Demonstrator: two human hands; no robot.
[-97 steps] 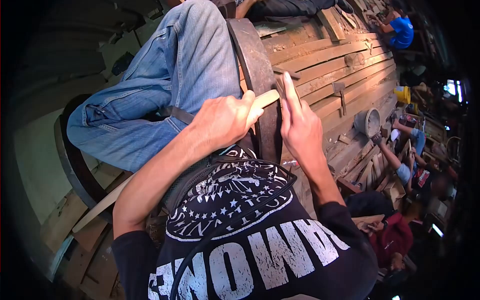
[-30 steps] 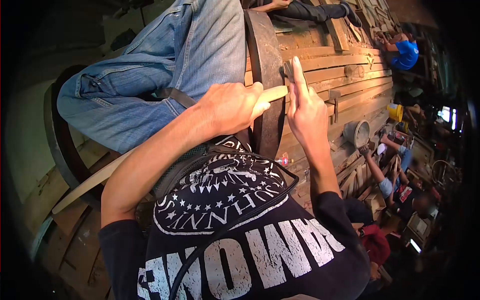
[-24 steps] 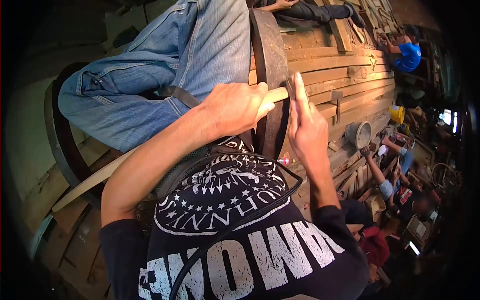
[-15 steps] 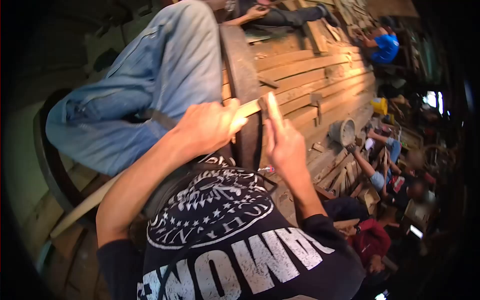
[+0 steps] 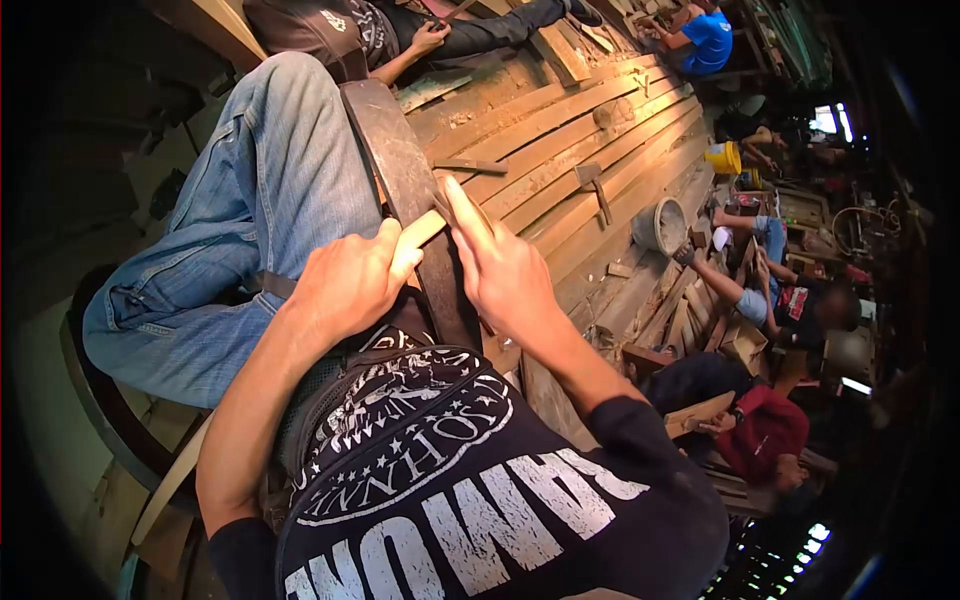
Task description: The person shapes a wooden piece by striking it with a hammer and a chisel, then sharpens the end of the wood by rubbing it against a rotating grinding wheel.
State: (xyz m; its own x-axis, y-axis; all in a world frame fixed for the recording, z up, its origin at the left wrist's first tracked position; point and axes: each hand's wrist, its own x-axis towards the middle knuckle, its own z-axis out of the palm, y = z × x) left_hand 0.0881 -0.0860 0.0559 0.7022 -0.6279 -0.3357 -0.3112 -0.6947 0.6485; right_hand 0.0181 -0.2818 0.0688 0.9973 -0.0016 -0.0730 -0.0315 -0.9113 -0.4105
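My left hand (image 5: pixel 345 285) is closed around a short pale wooden strip (image 5: pixel 424 229), with the thumb along its top. At the strip's far end is my right hand (image 5: pixel 505 278), its fingers long and pressed together. A small dark piece shows between those fingers and the strip's end; its kind is hidden. Both hands are above a thick dark beam (image 5: pixel 385 135), worn and smooth on top, which runs beside my jeans-clad leg (image 5: pixel 300 150).
Long planks (image 5: pixel 560 150) cover the floor ahead, with a hammer-like tool (image 5: pixel 590 178) and a flat wooden stick (image 5: pixel 470 166) on them. A grey bucket (image 5: pixel 660 228) and a yellow bucket (image 5: pixel 722 157) stand to the right. Several people sit nearby, one in a blue shirt (image 5: pixel 708 42).
The view has shifted, so my hands and the beam appear farther left. My left hand still grips the strip, and my right fingers remain at its end.
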